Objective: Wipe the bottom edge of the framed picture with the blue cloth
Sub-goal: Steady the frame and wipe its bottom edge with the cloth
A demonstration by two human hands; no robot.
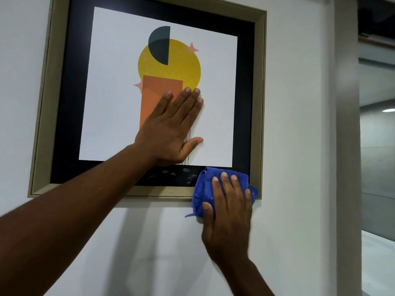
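A framed picture (259, 82) hangs on a white wall, with a beige frame, a black mat and a print of yellow, orange and dark shapes. My left hand (173, 129) lies flat and open against the glass over the print. My right hand (228, 210) presses a bunched blue cloth (203, 189) onto the frame's bottom edge (149, 191) near its right corner. The cloth covers that part of the edge and hangs onto the wall below. Smudges (171, 174) show on the black mat just left of the cloth.
The white wall (299, 146) ends in a corner at the right. Beyond it lies a dim room with a grey wall (378, 146) and a ceiling light reflection.
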